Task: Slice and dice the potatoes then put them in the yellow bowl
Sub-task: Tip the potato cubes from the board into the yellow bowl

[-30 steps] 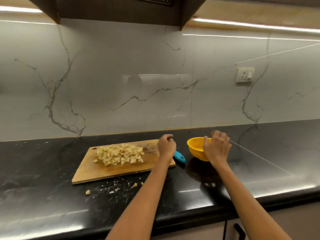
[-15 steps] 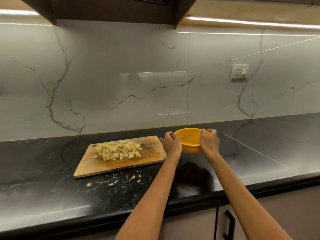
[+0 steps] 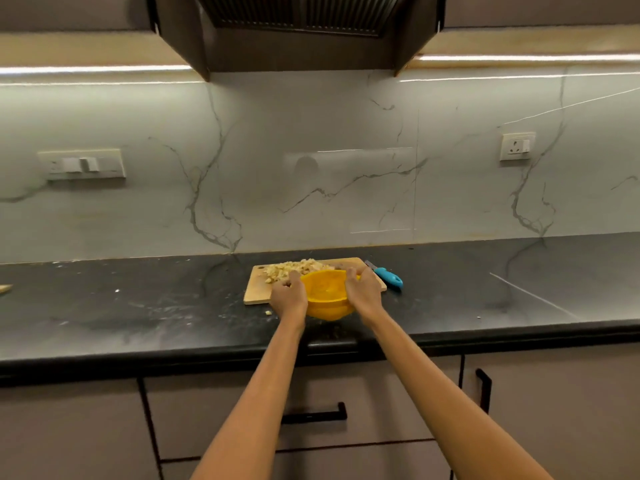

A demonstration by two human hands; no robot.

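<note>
**Yellow bowl held in both hands at the near edge of the cutting board**

The yellow bowl [image 3: 327,294] is round, so it has no long axis; its open mouth is tipped away from the person, toward the wall and the heap of potato pieces [image 3: 294,269], with its rounded underside facing down and toward the camera. It is a plain bright yellow-orange bowl, smooth and glossy, with a paler patch low on its inner wall, and nothing shows inside it. It sits in front of the board's near edge, over the black counter [image 3: 138,306]; whether its base touches the counter cannot be told.

The left hand [image 3: 289,297] grips the bowl's left rim with curled fingers, and the right hand [image 3: 363,292] grips the right rim the same way, thumb over the edge.

The potato pieces are small pale-yellow cubes, piled on the far left part of the wooden cutting board [image 3: 256,296], just behind the bowl's rim. A few loose bits lie on the counter near the board's front left corner.

A knife with a blue handle [image 3: 389,277] lies on the counter just beside the board's right end, handle pointing right and toward the person, blade toward the wall.
</note>
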